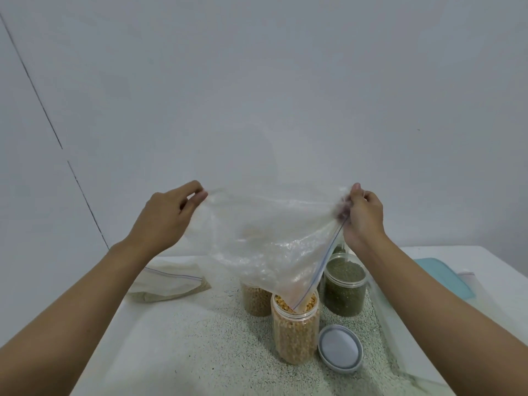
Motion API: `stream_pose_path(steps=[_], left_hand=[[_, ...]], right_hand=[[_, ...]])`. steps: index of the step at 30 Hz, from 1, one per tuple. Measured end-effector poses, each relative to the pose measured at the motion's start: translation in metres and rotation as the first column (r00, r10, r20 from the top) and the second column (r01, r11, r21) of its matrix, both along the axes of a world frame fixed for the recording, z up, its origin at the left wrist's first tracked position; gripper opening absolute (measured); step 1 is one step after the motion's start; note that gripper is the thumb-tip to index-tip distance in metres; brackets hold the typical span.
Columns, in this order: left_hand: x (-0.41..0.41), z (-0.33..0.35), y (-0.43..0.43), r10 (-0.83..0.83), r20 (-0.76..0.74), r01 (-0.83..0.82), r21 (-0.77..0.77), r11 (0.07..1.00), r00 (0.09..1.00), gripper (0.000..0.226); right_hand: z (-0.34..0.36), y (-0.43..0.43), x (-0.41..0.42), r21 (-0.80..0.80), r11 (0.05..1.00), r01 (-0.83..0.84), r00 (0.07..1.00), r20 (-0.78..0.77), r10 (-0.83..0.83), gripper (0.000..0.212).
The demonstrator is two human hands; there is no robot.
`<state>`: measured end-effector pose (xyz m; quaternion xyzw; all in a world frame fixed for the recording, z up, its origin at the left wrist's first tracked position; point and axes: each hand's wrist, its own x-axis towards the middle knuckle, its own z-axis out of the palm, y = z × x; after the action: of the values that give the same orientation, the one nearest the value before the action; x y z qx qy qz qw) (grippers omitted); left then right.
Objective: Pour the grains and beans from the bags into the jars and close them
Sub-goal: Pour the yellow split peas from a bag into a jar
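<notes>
Left hand (163, 221) and right hand (363, 221) each pinch an upper corner of the near-empty clear bag (265, 241). Its zip corner dips into the open front jar (294, 330), which is full of yellow beans. Behind that jar stand the green-bean jar (345, 287) to the right and the tan-bean jar (255, 300) to the left. The lid (340, 350) lies just right of it.

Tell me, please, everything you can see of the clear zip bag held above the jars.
The clear zip bag is thin, crinkled, see-through plastic with a blue-lined zip strip along one edge, and looks almost empty. It hangs stretched in the air: the left hand pinches one upper corner, the right hand the other, at the zip's end. The zip edge slants down to the lowest corner, which dips into the mouth of the open front jar of yellow grains.
</notes>
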<state>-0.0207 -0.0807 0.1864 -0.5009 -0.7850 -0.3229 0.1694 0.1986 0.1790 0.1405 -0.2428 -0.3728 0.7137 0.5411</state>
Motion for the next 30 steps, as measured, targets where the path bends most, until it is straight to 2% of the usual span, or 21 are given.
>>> stream_pose_path(steps=[5,12,15,18,21,24,30], left_hand=[[-0.005,-0.032,-0.008,-0.004,0.313,-0.015,0.058,0.998,0.950,0.027],[-0.005,-0.089,-0.011,-0.039,0.520,-0.051,0.158,0.986,0.854,0.017],[-0.004,-0.102,-0.009,-0.058,0.598,-0.026,0.130,0.991,0.799,0.019],[-0.005,-0.113,-0.005,-0.024,0.586,-0.008,0.051,0.999,0.810,0.017],[-0.010,-0.122,-0.004,0.056,0.503,-0.057,-0.015,0.998,0.862,0.017],[-0.013,-0.126,-0.003,0.089,0.459,-0.050,-0.095,0.994,0.884,0.016],[-0.011,-0.124,-0.010,0.123,0.425,-0.113,-0.049,0.992,0.897,0.017]], right_hand=[[0.015,-0.004,0.008,0.095,0.990,-0.101,0.995,0.001,0.101,0.013],[0.019,-0.008,0.016,0.262,0.953,-0.152,0.984,0.126,0.122,0.011],[0.029,-0.014,0.018,0.329,0.912,-0.245,0.965,0.169,0.198,0.018],[0.039,-0.020,0.018,0.325,0.858,-0.397,0.917,0.184,0.355,0.033],[0.048,-0.028,0.014,0.340,0.825,-0.451,0.892,0.146,0.427,0.037],[0.054,-0.032,0.009,0.395,0.804,-0.444,0.896,0.184,0.405,0.034],[0.050,-0.034,0.000,0.420,0.826,-0.375,0.925,0.227,0.305,0.024]])
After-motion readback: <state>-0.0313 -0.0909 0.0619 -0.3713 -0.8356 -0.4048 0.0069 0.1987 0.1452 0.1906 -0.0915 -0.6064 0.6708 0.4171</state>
